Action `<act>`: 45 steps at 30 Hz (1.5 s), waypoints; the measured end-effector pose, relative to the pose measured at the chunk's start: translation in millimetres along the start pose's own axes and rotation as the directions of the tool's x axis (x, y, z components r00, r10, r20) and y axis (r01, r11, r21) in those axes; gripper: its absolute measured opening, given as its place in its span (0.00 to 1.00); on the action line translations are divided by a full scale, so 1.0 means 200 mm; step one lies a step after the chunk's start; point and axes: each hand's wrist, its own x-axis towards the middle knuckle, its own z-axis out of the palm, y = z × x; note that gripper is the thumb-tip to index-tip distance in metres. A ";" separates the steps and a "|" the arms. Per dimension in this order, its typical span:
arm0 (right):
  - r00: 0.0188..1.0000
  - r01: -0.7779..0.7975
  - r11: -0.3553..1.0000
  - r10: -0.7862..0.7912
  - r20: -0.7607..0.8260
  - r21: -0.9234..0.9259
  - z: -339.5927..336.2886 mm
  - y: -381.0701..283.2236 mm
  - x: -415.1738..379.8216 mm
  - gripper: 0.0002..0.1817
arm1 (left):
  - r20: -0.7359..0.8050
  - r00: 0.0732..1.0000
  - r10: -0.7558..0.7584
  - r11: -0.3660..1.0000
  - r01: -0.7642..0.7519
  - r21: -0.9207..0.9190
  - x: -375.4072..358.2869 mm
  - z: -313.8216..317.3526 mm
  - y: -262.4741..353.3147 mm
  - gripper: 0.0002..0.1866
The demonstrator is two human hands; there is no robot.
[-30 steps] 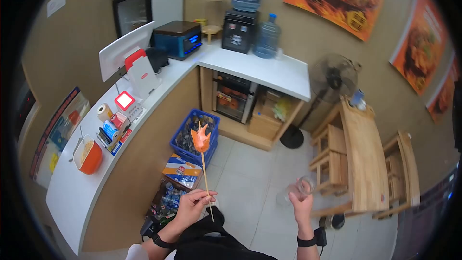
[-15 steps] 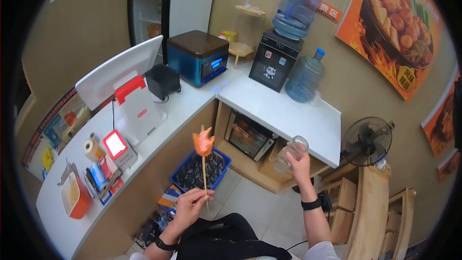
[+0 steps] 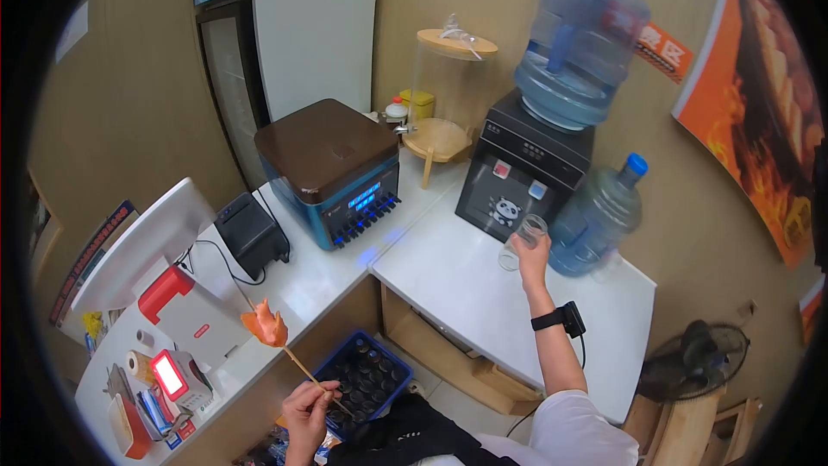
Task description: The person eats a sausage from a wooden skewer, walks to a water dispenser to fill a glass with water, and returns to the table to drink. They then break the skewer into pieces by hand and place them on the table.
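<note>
While left fingers (image 3: pixel 314 393) pinch a food skewer (image 3: pixel 269 329), right fingers (image 3: pixel 522 247) grasping a clear glass (image 3: pixel 509 258), near the dispenser (image 3: pixel 522 174).

You can read "费区" on the orange wall sign (image 3: pixel 664 52). A panda emblem (image 3: pixel 504 210) marks the water dispenser (image 3: pixel 528 162). Other lettering is illegible.

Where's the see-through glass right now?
In the head view, the glass is right of centre, in the person's right hand, in front of the black water dispenser and left of the blue-capped bottle.
</note>
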 end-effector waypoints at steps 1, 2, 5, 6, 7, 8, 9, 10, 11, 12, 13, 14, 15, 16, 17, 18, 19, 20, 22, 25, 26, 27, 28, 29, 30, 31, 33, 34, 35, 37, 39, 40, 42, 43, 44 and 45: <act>0.997 0.043 0.998 -0.046 -0.063 -0.053 0.03 0.05 0.08 0.27 | -0.011 1.000 -0.006 1.000 0.006 0.011 0.05 0.05 0.01 0.06; 0.996 0.047 0.998 -0.049 -0.071 -0.035 0.06 0.07 0.13 0.27 | -0.024 1.000 -0.013 1.000 0.013 -0.002 0.10 0.08 0.01 0.06; 0.986 0.125 0.969 -0.145 -0.079 -0.212 0.15 0.11 0.14 0.29 | -0.043 0.999 -0.016 0.999 0.017 0.034 0.18 0.13 0.03 0.06; 0.988 0.116 0.971 -0.135 -0.076 -0.211 0.17 0.11 0.14 0.29 | -0.031 1.000 0.001 0.997 0.001 0.075 0.20 0.13 0.03 0.06; 0.979 0.133 0.979 -0.154 -0.133 -0.157 0.19 0.11 0.15 0.29 | -0.017 1.000 -0.003 0.996 0.004 0.085 0.22 0.13 0.02 0.06; 0.967 0.143 0.983 -0.164 -0.198 -0.114 0.17 0.11 0.14 0.30 | -0.036 0.999 0.007 0.994 -0.003 0.111 0.22 0.13 0.00 0.06; 0.964 0.119 0.985 -0.145 -0.224 -0.127 0.15 0.11 0.16 0.30 | -0.045 0.999 0.025 0.991 -0.019 0.135 0.24 0.12 -0.01 0.06; 0.955 0.094 0.990 -0.120 -0.271 -0.108 0.13 0.10 0.18 0.30 | -0.063 0.998 0.009 0.991 -0.001 0.130 0.24 0.10 -0.01 0.06; 0.945 0.069 0.993 -0.094 -0.313 -0.092 0.10 0.10 0.18 0.30 | -0.025 1.000 -0.003 0.991 0.006 0.133 0.25 0.08 -0.01 0.06; 0.940 0.052 0.993 -0.085 -0.330 -0.109 0.08 0.08 0.19 0.30 | -0.038 0.999 0.030 0.989 -0.025 0.145 0.26 0.07 -0.02 0.06; 0.941 0.028 0.988 -0.077 -0.331 -0.151 0.08 0.06 0.19 0.29 | -0.057 0.996 0.063 0.986 -0.054 0.157 0.26 0.06 -0.02 0.06; 0.941 0.012 0.983 -0.074 -0.330 -0.184 0.09 0.05 0.20 0.29 | -0.059 0.997 0.054 0.988 -0.044 0.145 0.26 0.05 -0.02 0.06; 0.940 0.011 0.983 -0.073 -0.332 -0.184 0.09 0.06 0.21 0.29 | -0.057 0.997 0.054 0.988 -0.045 0.145 0.27 0.04 -0.02 0.06; 0.911 0.019 0.977 -0.105 -0.398 -0.214 0.10 0.07 0.22 0.29 | -0.067 0.997 0.050 0.987 -0.039 0.153 0.27 0.03 -0.02 0.06; 0.876 0.025 0.970 -0.137 -0.462 -0.240 0.11 0.09 0.23 0.28 | -0.078 0.996 0.048 0.986 -0.035 0.163 0.27 0.03 -0.01 0.06; 0.876 0.032 0.972 -0.140 -0.461 -0.233 0.11 0.11 0.25 0.28 | -0.085 0.995 0.055 0.986 -0.040 0.165 0.27 0.02 -0.02 0.06; 0.909 0.038 0.988 -0.096 -0.405 -0.148 0.09 0.13 0.27 0.28 | -0.083 0.996 0.045 0.988 -0.032 0.153 0.27 0.01 -0.02 0.06; 0.937 0.038 0.997 -0.057 -0.344 -0.062 0.08 0.15 0.27 0.27 | -0.080 0.996 0.035 0.990 -0.024 0.140 0.27 0.00 -0.03 0.06; 0.919 0.104 0.986 -0.144 -0.366 -0.127 0.11 0.18 0.28 0.26 | -0.083 0.996 0.046 0.990 -0.034 0.139 0.27 -0.01 -0.04 0.06; 0.934 0.079 0.996 -0.087 -0.348 -0.035 0.08 0.14 0.22 0.24 | -0.075 0.996 0.037 0.989 -0.025 0.148 0.27 -0.02 -0.06 0.06; 0.953 -0.009 0.993 0.045 -0.299 0.121 0.06 0.11 0.20 0.22 | -0.062 0.998 0.032 0.988 -0.022 0.155 0.27 -0.02 -0.06 0.06; 0.953 -0.006 0.992 0.043 -0.300 0.124 0.05 0.10 0.17 0.22 | -0.063 0.997 0.036 0.988 -0.026 0.155 0.28 -0.02 -0.07 0.06; 0.955 0.030 0.996 -0.005 -0.296 0.082 0.04 0.10 0.12 0.22 | -0.050 0.998 0.024 0.991 -0.017 0.135 0.28 -0.01 -0.07 0.06; 0.956 0.065 0.997 -0.052 -0.289 0.038 0.02 0.09 0.06 0.22 | -0.035 0.999 0.010 0.993 -0.006 0.115 0.28 0.01 -0.07 0.06; 0.956 0.061 0.998 -0.048 -0.288 0.034 -0.02 0.05 -0.01 0.22 | -0.033 0.999 0.004 0.993 -0.001 0.115 0.28 0.02 -0.06 0.06; 0.966 0.075 0.996 -0.059 -0.253 0.055 -0.05 0.00 -0.09 0.22 | -0.009 1.000 0.011 0.992 -0.009 0.122 0.29 0.03 -0.06 0.06; 0.975 0.091 0.993 -0.073 -0.212 0.076 -0.08 0.01 -0.19 0.21 | 0.010 1.000 0.013 0.992 -0.015 0.127 0.30 0.05 -0.06 0.07; 0.990 0.061 0.972 -0.030 -0.137 0.226 -0.10 0.05 -0.22 0.21 | 0.026 0.999 0.027 0.991 -0.030 0.129 0.31 0.06 -0.06 0.07; 0.999 0.018 0.930 0.001 -0.051 0.367 -0.11 0.07 -0.23 0.22 | 0.039 0.999 0.038 0.991 -0.042 0.130 0.32 0.07 -0.06 0.07; 0.996 0.071 0.963 -0.055 -0.071 0.261 -0.09 0.10 -0.17 0.22 | 0.047 0.997 0.060 0.988 -0.066 0.139 0.31 0.09 -0.04 0.07; 0.990 0.124 0.980 -0.112 -0.082 0.154 -0.04 0.11 -0.07 0.23 | 0.051 0.995 0.082 0.984 -0.089 0.152 0.30 0.11 -0.01 0.07; 0.986 0.160 0.985 -0.156 -0.062 0.061 0.01 0.11 0.00 0.24 | 0.053 0.996 0.077 0.977 -0.086 0.196 0.29 0.11 0.02 0.06; 0.976 0.217 0.976 -0.217 -0.032 -0.022 0.14 0.13 0.16 0.24 | 0.035 0.996 0.084 0.968 -0.090 0.235 0.28 0.13 0.04 0.06; 0.972 0.228 0.973 -0.230 -0.056 -0.042 0.21 0.16 0.23 0.26 | 0.010 0.996 0.085 0.974 -0.085 0.211 0.26 0.13 0.03 0.06; 0.967 0.237 0.970 -0.241 -0.078 -0.061 0.28 0.19 0.29 0.27 | -0.016 0.996 0.084 0.979 -0.079 0.188 0.23 0.13 0.02 0.06; 0.967 0.241 0.969 -0.244 -0.070 -0.054 0.33 0.21 0.35 0.27 | -0.026 0.996 0.084 0.979 -0.077 0.191 0.21 0.13 0.02 0.06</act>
